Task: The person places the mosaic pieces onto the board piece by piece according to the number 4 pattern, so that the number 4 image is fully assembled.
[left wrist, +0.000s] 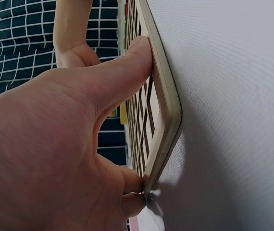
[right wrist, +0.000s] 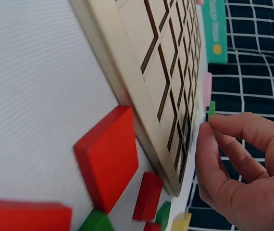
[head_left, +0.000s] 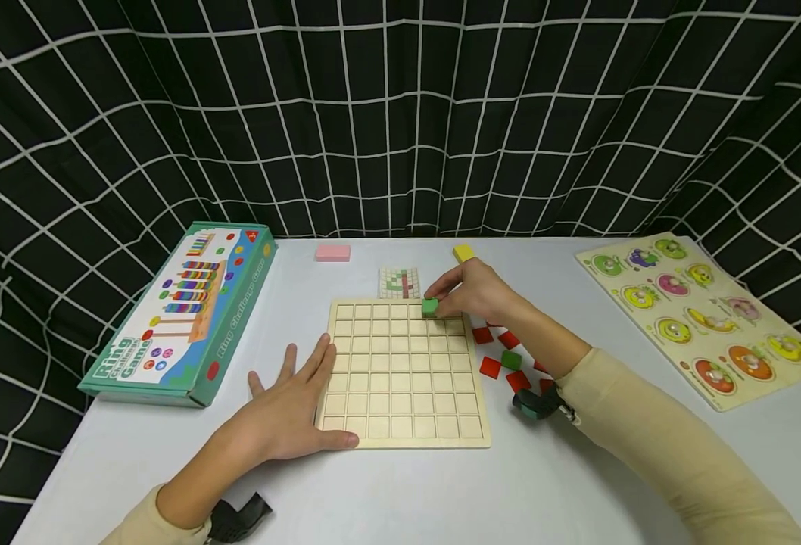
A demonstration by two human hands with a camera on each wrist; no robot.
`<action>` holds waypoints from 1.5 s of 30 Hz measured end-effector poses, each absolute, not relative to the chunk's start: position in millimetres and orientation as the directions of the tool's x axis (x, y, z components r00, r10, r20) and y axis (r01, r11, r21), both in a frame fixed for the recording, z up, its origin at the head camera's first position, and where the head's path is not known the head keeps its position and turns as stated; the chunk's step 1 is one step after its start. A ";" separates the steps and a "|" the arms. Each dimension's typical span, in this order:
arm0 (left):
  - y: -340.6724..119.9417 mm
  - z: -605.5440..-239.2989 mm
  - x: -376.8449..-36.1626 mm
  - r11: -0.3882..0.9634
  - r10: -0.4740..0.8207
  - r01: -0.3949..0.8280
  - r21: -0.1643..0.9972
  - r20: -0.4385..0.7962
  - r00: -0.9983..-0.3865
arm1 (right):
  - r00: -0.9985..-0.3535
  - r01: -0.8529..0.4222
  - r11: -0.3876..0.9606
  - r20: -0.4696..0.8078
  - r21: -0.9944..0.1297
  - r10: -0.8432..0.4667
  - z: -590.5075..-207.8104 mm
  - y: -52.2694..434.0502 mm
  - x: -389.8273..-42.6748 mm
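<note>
A wooden grid board is laid flat near the middle of the white surface, toward its front edge. The left hand is spread flat with straight fingers, pressed against the board's left edge, the thumb resting along its front left corner; in the left wrist view the thumb is seen lying on the board's rim. Nothing is gripped by this hand.

A small green tile is pinched between the thumb and fingertips of the right hand, over the back row of the board, toward its back right corner. In the right wrist view the green tile is seen edge-on at the fingertips, just above the board; whether it touches the board cannot be told.

Red tiles and one green tile are scattered on the surface just beside the board's right edge, partly hidden under the right forearm. A pattern card is placed just behind the board. A pink block and a yellow block lie near the back edge. A teal game box is set at the left side, and a fruit puzzle board at the right side.
</note>
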State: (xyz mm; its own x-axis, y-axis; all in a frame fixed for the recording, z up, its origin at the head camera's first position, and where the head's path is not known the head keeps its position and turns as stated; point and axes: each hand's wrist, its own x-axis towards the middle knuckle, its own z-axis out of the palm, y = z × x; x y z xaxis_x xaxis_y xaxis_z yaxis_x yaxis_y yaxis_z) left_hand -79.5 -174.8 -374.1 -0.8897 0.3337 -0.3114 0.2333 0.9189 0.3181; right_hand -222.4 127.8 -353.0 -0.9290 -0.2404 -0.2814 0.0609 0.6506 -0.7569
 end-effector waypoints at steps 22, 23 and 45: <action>-173.4 -371.7 -78.2 0.914 0.344 0.241 0.327 -0.310 -0.886 | -0.928 0.010 0.710 -0.270 -0.704 -0.254 -360.3 102.3 -229.0; -173.5 -371.5 -78.1 0.914 0.344 0.240 0.328 -0.310 -0.886 | -0.930 0.006 0.712 -0.266 -0.702 -0.254 -360.4 102.0 -229.0; -174.6 -374.6 -78.1 0.917 0.339 0.238 0.320 -0.314 -0.887 | -0.916 -0.058 0.651 -0.219 -0.757 -0.337 -337.7 146.0 -233.3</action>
State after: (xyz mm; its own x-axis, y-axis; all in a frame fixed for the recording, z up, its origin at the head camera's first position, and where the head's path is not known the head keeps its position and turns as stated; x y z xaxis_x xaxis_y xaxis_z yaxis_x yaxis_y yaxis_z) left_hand -78.1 -174.6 -374.6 -0.8867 0.3393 -0.3139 0.2376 0.9171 0.3202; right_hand -233.3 146.0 -337.7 -0.9159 -0.3366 -0.2188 -0.0584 0.6509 -0.7569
